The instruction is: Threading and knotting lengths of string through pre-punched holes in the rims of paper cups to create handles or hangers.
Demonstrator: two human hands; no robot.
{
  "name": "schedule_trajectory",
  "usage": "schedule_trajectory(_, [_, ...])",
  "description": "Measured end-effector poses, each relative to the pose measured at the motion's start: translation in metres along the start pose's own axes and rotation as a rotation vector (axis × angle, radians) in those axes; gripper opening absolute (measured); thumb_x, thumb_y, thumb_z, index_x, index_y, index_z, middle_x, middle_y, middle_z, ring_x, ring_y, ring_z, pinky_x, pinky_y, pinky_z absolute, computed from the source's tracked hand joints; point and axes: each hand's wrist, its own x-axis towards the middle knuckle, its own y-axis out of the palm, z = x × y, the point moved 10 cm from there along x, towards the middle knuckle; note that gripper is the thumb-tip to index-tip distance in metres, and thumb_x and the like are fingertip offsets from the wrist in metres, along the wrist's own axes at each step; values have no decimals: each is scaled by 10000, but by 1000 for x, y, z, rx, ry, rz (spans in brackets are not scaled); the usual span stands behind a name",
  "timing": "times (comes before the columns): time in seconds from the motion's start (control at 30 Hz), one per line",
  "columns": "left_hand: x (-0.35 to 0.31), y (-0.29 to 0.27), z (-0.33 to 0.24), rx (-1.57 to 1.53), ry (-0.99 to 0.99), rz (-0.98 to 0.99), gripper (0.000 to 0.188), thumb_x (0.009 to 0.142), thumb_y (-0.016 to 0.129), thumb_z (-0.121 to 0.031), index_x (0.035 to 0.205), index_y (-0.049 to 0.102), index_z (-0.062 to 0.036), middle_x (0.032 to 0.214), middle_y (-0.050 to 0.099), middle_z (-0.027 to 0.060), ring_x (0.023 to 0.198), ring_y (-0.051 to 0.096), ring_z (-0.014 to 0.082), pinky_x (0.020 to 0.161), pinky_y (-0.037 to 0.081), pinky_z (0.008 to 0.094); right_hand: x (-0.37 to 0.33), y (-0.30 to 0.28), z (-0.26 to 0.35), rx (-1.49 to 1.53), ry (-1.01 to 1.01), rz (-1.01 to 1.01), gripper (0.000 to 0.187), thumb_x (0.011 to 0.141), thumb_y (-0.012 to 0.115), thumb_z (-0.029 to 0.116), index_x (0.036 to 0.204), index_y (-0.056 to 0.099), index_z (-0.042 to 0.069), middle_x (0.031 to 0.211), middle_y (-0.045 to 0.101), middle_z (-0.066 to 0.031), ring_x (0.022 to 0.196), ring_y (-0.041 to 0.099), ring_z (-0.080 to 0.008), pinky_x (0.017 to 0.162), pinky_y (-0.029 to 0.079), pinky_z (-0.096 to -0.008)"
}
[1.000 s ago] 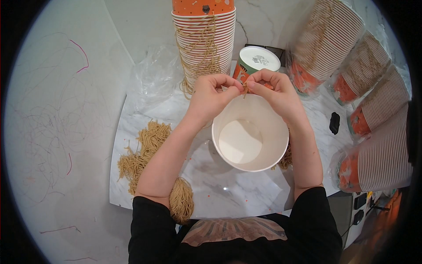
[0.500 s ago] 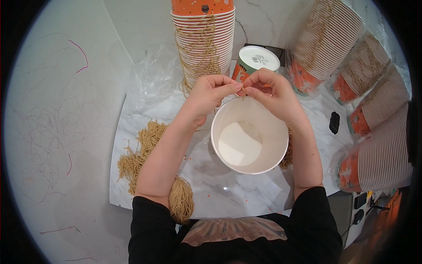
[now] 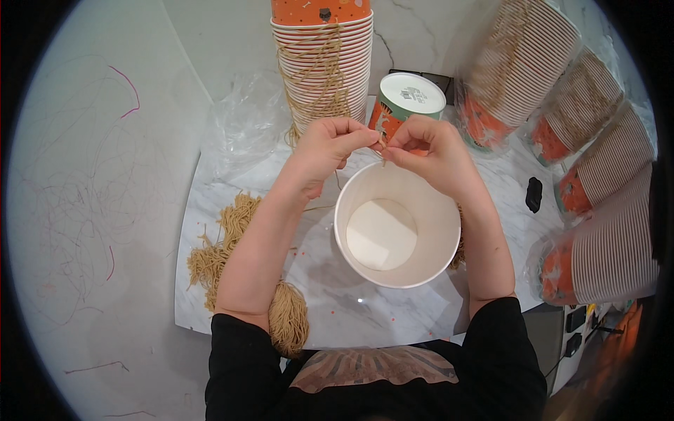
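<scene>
A large white paper bucket stands on the marble-look table, its open mouth facing up and nothing seen inside. Just beyond its far rim, both my hands pinch a short piece of tan string. My left hand grips it between thumb and index finger, and my right hand does the same from the other side, fingertips almost touching. A thin strand hangs below the left hand. Beside my left forearm lie a heap of tan string and a rounded bundle of string.
Nested buckets with string draped over them form a tall stack at the back. Next to it are an upturned orange and green bucket and a clear plastic bag. Wrapped bucket stacks line the right side, near a small black object.
The bucket has shifted slightly toward me. My fingertips have moved a little left and nearer with the string, and the right hand's fingers have turned slightly.
</scene>
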Motion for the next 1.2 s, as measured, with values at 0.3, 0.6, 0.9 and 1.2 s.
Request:
schedule_trajectory(0.3, [1,-6,-3,90,16,5,99,891,717,-177,893,717,-78,833,731,9,550,370,-1,492,294,176,0,11,-12,174,89,129,102,847,690,94,800,629,27,717,605,49,671,542,-16,596,434,-204])
schedule_trajectory(0.6, [0,-4,-3,80,15,16,82,876,717,-170,859,698,-92,815,717,-1,560,385,5,510,306,182,-2,16,-6,235,117,173,132,870,727,115,832,641,23,762,629,49,690,560,-16,631,451,-196])
schedule_trajectory(0.9, [0,-7,-6,98,25,33,78,872,716,-173,847,688,-105,821,708,0,573,385,12,520,312,191,-2,15,-13,246,154,173,112,846,726,92,818,657,7,772,665,10,716,605,-40,659,489,-215])
schedule_trajectory(1.2, [-3,-10,-11,124,19,42,75,860,720,-167,833,683,-108,816,713,0,575,387,7,514,307,188,-3,13,-12,187,149,206,82,805,691,68,782,641,8,736,665,1,691,602,-45,637,479,-219])
